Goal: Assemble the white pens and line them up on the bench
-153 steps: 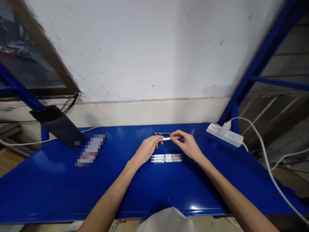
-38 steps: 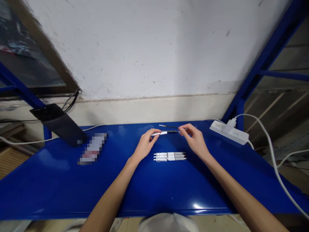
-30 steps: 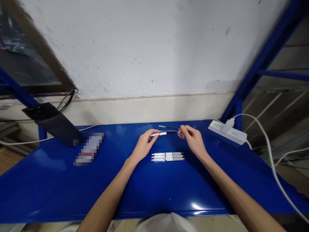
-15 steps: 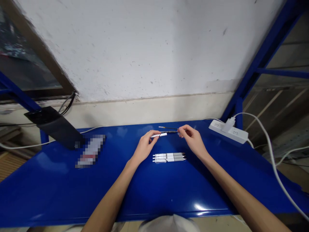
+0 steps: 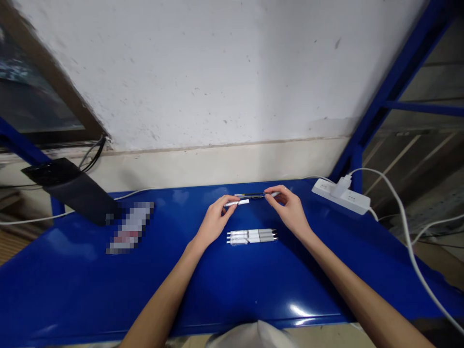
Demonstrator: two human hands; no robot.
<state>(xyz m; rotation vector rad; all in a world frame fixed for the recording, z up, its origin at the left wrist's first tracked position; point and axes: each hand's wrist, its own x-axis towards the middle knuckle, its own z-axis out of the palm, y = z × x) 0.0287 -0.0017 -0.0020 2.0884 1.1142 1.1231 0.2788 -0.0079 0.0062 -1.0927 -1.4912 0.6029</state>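
My left hand pinches a short white pen barrel by its left end, holding it above the blue table. My right hand is closed on the other pen part, a thin piece with a dark refill pointing left toward the barrel. The two parts are apart, a small gap between them. Three assembled white pens lie side by side on the table just in front of both hands.
A dark phone-like device leans at the back left with cables behind it. A blurred small card or packet lies left of centre. A white power strip with a plugged charger and white cables sits at the back right beside the blue frame.
Five seconds ago both hands held one whole white pen. Now it is in two parts, with the dark refill exposed. Over the last second the hands hardly moved.
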